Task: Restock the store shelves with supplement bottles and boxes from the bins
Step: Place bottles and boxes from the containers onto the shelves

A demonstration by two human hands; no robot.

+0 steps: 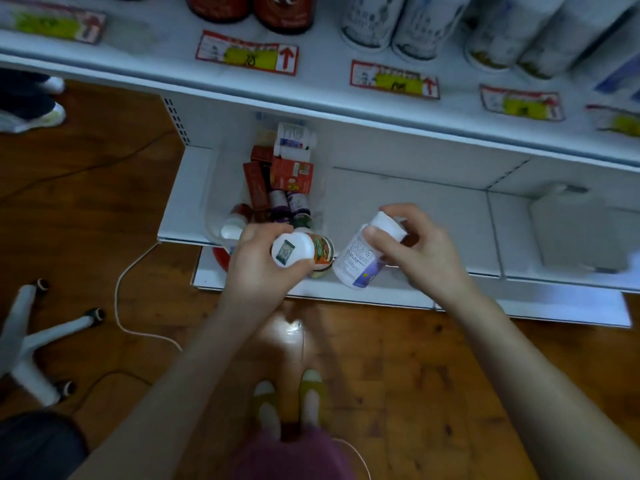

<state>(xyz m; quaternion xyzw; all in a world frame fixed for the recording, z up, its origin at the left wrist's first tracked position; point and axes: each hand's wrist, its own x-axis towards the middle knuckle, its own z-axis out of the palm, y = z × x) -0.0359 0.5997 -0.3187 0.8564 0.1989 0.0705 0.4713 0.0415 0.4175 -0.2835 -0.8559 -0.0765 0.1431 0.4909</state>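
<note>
At far left we see a white chair base (31, 337) on castors on the wooden floor, and a white cord (138, 296) looping from it toward the shelving. Above them, another person's shoes (33, 114) stand by the shelf end.

On the bottom shelf (415, 209) sits a clear bin (213, 202) crowded with red boxes (291, 174) and purple-labelled bottles (291, 204). Just in front of it, our left hand (259, 268) curls its fingers round an orange-and-green bottle (289, 251), white cap toward us. Near it, our right hand (415, 254) grips a white bottle (356, 261) by the cap end, with the thumb across the top, and the bottle is tilted. Both bottles hang above the shelf's front edge. Further right a grey jug (575, 230) stands on that shelf.

The left hand covers the bin's near corner. The upper shelf (329, 84) cuts its dark red bottles (249, 8) and white canisters (398, 26) off at the frame's top, and motion blur smears the right side.

The price tags (246, 53) show yellow patches and red arrows. We cannot read their writing, nor the fine print on the white bottle.
</note>
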